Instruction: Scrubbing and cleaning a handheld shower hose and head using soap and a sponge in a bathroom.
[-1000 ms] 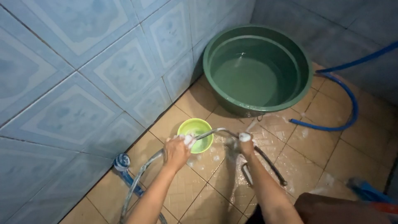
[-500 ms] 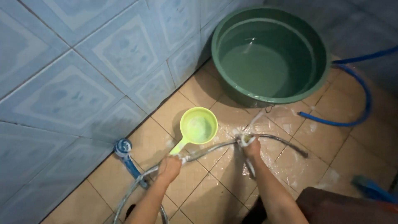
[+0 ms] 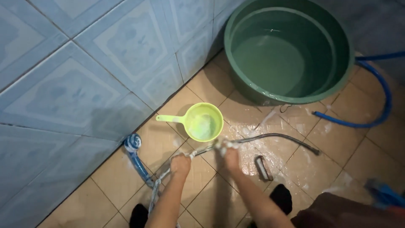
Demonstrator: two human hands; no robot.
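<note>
Soapy fingers of both hands close around a metal hose (image 3: 270,137) held low over the wet tiled floor (image 3: 329,156): left hand (image 3: 180,164) near the blue shower head (image 3: 134,145), right hand (image 3: 231,155) beside it. The hose runs left to right, its free end far right. A green dipper (image 3: 204,121) sits just beyond, a brush (image 3: 263,167) near right, a green basin (image 3: 291,50) farther off.

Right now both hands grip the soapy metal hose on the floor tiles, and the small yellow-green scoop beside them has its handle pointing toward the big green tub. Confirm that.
Not quite. In the head view the scoop has its handle pointing toward the tiled wall, away from the tub. Both hands, left and right, do grip the hose.
</note>
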